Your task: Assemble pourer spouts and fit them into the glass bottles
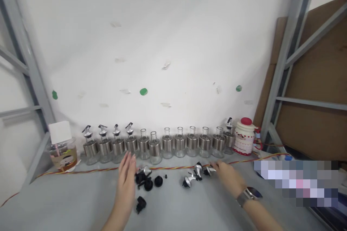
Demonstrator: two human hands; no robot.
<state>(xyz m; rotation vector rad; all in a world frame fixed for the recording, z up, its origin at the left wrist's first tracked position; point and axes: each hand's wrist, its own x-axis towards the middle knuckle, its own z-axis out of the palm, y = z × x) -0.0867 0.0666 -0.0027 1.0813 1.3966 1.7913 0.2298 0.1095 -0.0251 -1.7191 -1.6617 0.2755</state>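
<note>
My left hand [127, 170] is open, its fingers stretched out together just above the table. Beside it lies a cluster of black plastic parts [148, 184] with a silver piece [146, 170] behind them. My right hand [225, 174], with a watch on the wrist, pinches the end of a silver-and-black bottle pourer [208, 170]; the fingertips are slightly blurred. To its left lie two more pourers, one upright-looking pourer [198, 169] and one tipped pourer [187, 181]. Behind both hands stands a row of glass bottles with steel sleeves [192, 140]; several have pourers [130, 128] fitted, others have bare necks.
A red-and-yellow twisted cord [173, 168] runs across the grey table [81, 198] before the bottles. At the left stands a plastic cup [63, 157], at the right a white-and-red jar [243, 139]. Metal shelf posts [280, 57] flank the white wall. A black part [141, 204] lies nearer.
</note>
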